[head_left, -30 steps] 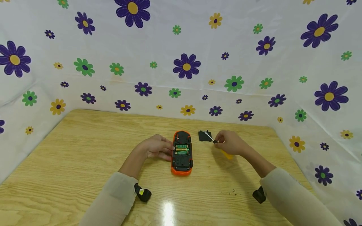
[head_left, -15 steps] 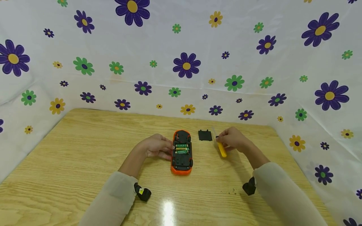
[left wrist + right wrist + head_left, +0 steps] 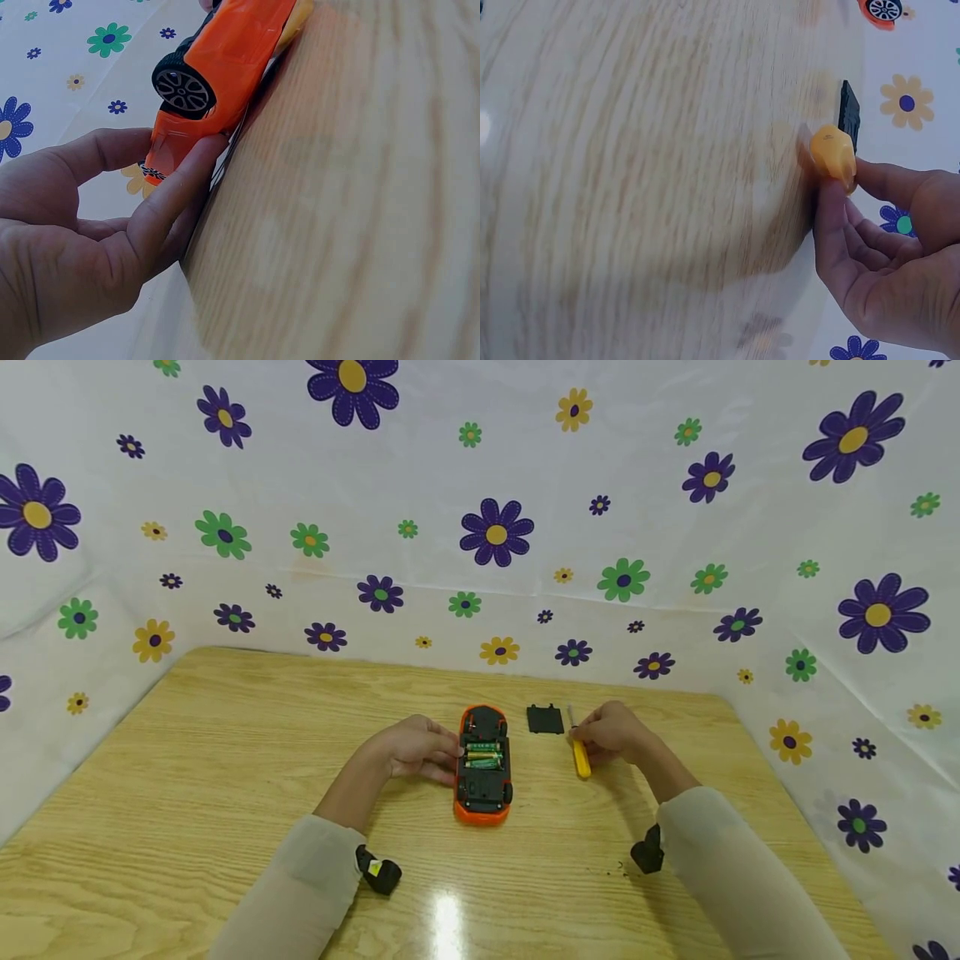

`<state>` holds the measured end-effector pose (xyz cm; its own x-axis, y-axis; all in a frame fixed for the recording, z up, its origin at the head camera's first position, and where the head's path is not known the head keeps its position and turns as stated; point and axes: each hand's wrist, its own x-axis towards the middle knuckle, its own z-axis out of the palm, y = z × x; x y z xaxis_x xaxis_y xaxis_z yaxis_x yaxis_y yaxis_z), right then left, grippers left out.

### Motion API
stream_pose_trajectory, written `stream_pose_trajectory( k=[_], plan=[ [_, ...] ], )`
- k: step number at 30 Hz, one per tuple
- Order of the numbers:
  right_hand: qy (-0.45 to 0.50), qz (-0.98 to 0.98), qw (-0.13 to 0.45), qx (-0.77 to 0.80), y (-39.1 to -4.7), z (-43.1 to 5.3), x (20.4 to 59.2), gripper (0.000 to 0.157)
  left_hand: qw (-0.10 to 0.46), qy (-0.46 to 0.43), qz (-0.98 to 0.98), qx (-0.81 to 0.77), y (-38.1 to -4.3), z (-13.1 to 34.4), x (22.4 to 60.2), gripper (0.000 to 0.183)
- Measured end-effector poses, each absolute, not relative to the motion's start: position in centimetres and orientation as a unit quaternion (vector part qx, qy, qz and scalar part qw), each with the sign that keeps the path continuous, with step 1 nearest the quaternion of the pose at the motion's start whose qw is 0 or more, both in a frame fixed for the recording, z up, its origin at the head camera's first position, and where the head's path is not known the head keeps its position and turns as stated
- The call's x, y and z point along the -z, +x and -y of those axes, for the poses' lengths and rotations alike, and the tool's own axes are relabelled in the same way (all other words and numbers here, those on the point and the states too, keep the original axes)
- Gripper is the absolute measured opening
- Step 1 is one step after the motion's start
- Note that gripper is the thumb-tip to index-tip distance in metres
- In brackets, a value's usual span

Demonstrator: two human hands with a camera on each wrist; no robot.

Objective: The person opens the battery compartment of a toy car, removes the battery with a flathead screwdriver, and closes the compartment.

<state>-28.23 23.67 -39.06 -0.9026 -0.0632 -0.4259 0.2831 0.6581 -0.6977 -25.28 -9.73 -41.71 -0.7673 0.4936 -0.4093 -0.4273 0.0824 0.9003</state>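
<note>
Currently, nearest the near edge of the pale wood-grain desk [image 3: 247,777], a few small dark specks [image 3: 619,867] are lying right of centre, below the right forearm. Farther in, slightly right of the desk's middle, an orange toy car with a black plastic underside [image 3: 482,789] is lying wheels-up, its length running from near edge to far edge. The left hand [image 3: 416,752] is gripping its left side between thumb and fingers. Green-and-gold cylindrical batteries [image 3: 483,756] are sitting in its uncovered bay. Toward the right edge, the right hand [image 3: 611,732] is pinching a screwdriver with a yellow plastic handle [image 3: 581,758], the handle pointing toward the near edge; whether it is touching the desk is hard to tell. A thin, flat black plastic cover [image 3: 545,720] is lying between car and screwdriver, closer to the far edge. The screwdriver's metal shaft, slanting across that cover a second ago, is now pointing toward the far edge just right of it, so the tool is probably being put aside, with the bay remaining open. Beyond the far edge, a white flower-printed cloth [image 3: 420,460] is hanging.
</note>
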Motion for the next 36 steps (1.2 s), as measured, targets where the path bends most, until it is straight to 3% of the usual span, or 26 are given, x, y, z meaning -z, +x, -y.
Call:
stream_pose_trajectory(
  k=[19, 36],
  plan=[
    [0.054, -0.905, 0.194, 0.375, -28.5, -23.8, 38.7, 0.028, 0.340, 0.023, -0.654, -0.675, -25.4, 9.8, 41.5, 0.040],
    [-0.103, -0.959, 0.038, 0.260, -27.7, -22.0, 37.7, 0.029, 0.343, 0.024, -0.651, -0.677, -25.3, 9.7, 41.7, 0.041]
  ],
)
